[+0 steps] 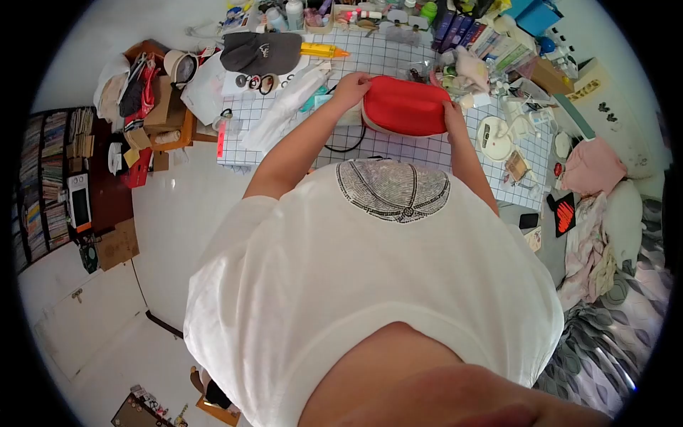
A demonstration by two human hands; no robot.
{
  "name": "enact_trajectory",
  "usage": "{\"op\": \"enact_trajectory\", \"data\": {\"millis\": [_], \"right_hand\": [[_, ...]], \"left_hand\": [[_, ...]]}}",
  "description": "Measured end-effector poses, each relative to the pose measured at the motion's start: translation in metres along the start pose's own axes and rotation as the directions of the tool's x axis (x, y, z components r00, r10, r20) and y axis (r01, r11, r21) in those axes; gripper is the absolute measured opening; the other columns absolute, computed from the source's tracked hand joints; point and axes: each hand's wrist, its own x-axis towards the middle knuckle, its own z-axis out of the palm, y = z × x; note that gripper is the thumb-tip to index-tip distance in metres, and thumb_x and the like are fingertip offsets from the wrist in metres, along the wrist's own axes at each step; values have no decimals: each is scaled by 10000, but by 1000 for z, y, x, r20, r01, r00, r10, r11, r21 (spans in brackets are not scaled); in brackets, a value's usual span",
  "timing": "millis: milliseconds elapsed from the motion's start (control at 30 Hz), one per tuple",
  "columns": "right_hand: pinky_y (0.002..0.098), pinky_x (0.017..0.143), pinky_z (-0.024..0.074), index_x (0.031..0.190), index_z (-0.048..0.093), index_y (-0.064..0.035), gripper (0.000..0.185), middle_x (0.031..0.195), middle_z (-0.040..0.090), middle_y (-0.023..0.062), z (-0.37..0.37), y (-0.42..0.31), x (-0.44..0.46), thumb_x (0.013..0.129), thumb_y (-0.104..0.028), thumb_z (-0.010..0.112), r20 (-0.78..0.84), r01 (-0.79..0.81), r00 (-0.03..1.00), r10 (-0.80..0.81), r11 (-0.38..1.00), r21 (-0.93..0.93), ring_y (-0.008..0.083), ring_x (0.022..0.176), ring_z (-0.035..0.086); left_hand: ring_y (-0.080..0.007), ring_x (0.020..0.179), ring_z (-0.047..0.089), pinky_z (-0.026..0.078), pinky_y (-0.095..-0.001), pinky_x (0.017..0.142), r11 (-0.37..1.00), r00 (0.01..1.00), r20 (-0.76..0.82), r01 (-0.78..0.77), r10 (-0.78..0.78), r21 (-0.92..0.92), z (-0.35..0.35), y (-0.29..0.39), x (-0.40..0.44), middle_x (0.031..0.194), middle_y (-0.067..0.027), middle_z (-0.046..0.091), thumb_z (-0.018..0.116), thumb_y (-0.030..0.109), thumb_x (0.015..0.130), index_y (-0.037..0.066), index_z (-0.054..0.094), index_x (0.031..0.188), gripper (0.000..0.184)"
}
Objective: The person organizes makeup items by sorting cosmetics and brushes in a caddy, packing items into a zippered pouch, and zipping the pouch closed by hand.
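Observation:
A red zip pouch (409, 105) with a pale lower edge is held at the table's near side. My left hand (352, 88) grips its left end, fingers closed on the upper corner. At the opposite end, my right hand (454, 116) is closed on the pouch's right side. The pouch itself hides part of the fingers of both hands. A dark cable (348, 149) curves out beside the pouch. To the left of my left hand lie a white plastic bag (274, 117) and a dark grey cap (260, 53).
The grid-patterned table (409, 148) bears a yellow tube-like item (321, 50), a round white case (496, 138) and a makeup palette (517, 165). Several bottles, including a white bottle (294, 14), and upright books (491, 44) line its back. A bookshelf (53, 171) stands far left.

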Motion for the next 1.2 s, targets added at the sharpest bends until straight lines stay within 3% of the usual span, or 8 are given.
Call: {"op": "enact_trajectory", "data": {"millis": [200,300,400,467,500,633,900,1200], "right_hand": [[373,867,388,1072,511,49,464,1049,540,267,15,-36,-13,737,-266,572,41,379,917,-397,835,-398,363,1030,497],[388,892,371,1056,532,23,439,1090,523,246,33,-46,-14,727,-263,585,91,495,842,-532,694,-523,367,1061,468],[391,900,366,1051,540,-2,415,1098,520,211,57,-48,-15,727,-257,590,133,601,726,-675,528,-600,346,1075,458],[385,898,369,1042,547,-19,388,1093,520,191,73,-53,-24,731,-247,587,140,627,653,-745,427,-651,329,1075,458],[385,890,375,1034,550,-27,372,1078,526,186,79,-55,-27,733,-242,586,152,635,684,-714,479,-606,325,1060,468],[383,853,399,1001,565,-48,317,1039,542,166,98,-61,-34,737,-223,580,161,615,750,-641,587,-527,311,1007,498],[376,795,424,918,593,-38,250,976,555,145,107,-58,-40,725,-196,590,69,575,748,-660,593,-563,308,916,532],[373,797,410,918,582,-30,238,944,548,150,117,-71,-46,715,-152,594,45,610,722,-690,605,-511,313,915,515]], "left_hand": [[-138,785,554,440,-259,732,999,996,86,-29,32,-32,-20,-2,-19,879,-76,612,554,154,806,15,571,1012,250],[-228,812,583,455,-310,741,995,999,21,-42,44,-89,-38,-10,-33,880,-116,619,586,161,752,38,597,958,241],[-241,883,556,444,-324,773,963,994,-68,-65,85,262,-70,-28,-41,950,-128,586,603,180,750,42,576,1000,287],[-278,938,528,437,-364,792,881,970,-238,78,40,466,-85,-43,-48,982,-127,567,624,193,699,50,580,969,308],[-297,966,513,434,-383,802,820,946,-322,158,34,551,-93,-50,-50,997,-126,558,634,199,674,55,582,953,319],[-324,1038,474,416,-415,842,733,939,-218,343,-265,587,-111,-78,-47,1119,-162,473,688,262,623,67,462,1103,566],[-317,1075,459,394,-419,869,584,875,-116,408,-471,702,-116,-59,-25,1156,-156,454,759,357,528,141,292,1276,908],[-331,1029,487,402,-419,863,827,977,-143,213,-161,521,-120,-46,-30,1133,-168,476,739,305,518,115,305,1277,895]]}}
